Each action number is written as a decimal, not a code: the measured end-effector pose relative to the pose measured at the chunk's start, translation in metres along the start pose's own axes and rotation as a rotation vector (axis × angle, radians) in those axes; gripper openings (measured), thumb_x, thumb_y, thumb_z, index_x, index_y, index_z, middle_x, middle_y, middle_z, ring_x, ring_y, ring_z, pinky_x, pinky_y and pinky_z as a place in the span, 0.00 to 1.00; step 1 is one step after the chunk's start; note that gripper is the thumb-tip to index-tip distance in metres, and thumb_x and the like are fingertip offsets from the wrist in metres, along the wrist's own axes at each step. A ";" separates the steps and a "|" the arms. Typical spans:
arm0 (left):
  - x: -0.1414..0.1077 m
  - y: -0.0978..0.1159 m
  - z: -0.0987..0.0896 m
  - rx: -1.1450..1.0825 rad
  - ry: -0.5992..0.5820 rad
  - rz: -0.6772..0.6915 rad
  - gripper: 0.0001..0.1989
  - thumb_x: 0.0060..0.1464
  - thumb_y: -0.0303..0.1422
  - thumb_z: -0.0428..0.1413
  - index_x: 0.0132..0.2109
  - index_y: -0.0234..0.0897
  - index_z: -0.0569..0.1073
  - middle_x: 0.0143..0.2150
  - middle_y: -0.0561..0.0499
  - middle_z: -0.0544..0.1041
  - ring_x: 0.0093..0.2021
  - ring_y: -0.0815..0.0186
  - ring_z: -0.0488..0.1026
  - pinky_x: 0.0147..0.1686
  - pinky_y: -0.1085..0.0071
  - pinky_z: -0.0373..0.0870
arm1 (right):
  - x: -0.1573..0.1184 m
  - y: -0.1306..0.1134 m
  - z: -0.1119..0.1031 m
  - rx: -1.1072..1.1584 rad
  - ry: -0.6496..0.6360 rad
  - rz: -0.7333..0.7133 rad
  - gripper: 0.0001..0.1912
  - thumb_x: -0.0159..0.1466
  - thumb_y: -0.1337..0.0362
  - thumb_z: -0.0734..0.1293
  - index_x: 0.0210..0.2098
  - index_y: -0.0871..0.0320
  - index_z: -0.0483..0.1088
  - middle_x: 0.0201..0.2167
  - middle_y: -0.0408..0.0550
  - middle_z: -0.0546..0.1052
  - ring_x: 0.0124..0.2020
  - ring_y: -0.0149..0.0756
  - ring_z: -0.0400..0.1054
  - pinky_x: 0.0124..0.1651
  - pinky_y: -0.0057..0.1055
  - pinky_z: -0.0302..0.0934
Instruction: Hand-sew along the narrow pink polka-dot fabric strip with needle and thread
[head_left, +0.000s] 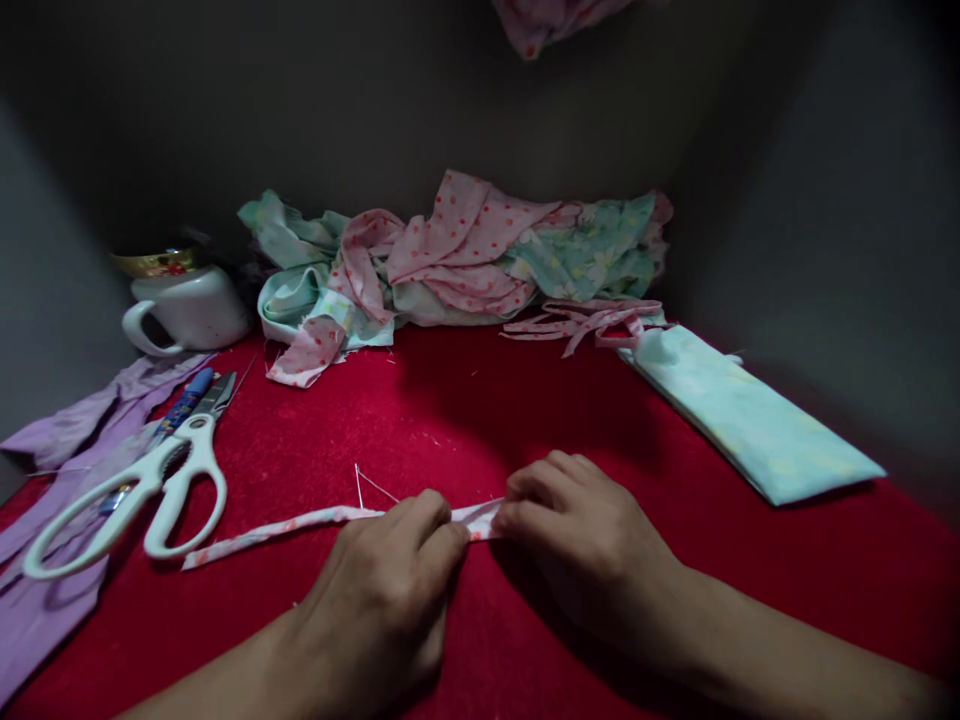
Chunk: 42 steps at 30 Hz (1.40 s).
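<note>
A narrow pink-and-white fabric strip (277,530) lies across the red cloth surface (450,410), running from lower left toward the middle. My left hand (390,590) pinches the strip near its right part, fingers closed on it. My right hand (577,535) pinches the strip's right end just beside the left hand's fingertips. A thin thread or needle (360,485) sticks up from the strip just left of my left hand.
White-handled scissors (142,485) lie at the left on purple fabric (60,500), beside a blue pen (184,398). A white mug (187,310) stands back left. Pink and green fabric scraps (457,255) are heaped at the back; a folded pale green cloth (750,420) lies right.
</note>
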<state>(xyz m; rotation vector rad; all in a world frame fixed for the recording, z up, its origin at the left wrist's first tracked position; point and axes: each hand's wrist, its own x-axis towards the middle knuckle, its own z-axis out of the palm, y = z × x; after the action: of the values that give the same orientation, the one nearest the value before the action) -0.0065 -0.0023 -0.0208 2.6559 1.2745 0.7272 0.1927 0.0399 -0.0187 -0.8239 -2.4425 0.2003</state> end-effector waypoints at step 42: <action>0.027 -0.007 -0.010 -0.171 -0.191 -0.464 0.07 0.53 0.28 0.50 0.28 0.37 0.70 0.26 0.52 0.71 0.27 0.66 0.67 0.28 0.70 0.58 | 0.009 -0.009 0.007 0.242 -0.013 0.343 0.03 0.58 0.67 0.67 0.32 0.58 0.68 0.31 0.44 0.72 0.26 0.30 0.63 0.27 0.25 0.53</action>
<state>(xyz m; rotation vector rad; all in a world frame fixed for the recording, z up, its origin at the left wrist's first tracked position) -0.0016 0.0216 -0.0036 2.1171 1.6031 0.4742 0.1787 0.0384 -0.0178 -1.1242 -2.2158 0.6165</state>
